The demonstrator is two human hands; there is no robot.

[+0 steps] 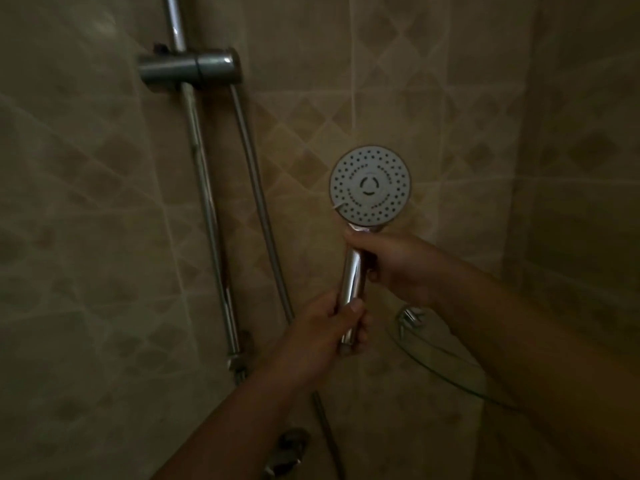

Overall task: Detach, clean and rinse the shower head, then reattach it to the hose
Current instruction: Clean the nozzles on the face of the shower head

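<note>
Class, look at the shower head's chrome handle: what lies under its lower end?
The left hand grips the lower end of the shower head. Its fingers cover the bottom, so any hose joint there stays hidden.

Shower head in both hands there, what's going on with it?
A person holds the shower head upright in front of the tiled wall, spray face toward the camera. The right hand grips the chrome handle just under the face; the left hand grips its lower end, where the hose would join. That joint is hidden by the fingers, so attached or not is unclear. The holder on the wall rail is empty.
</note>
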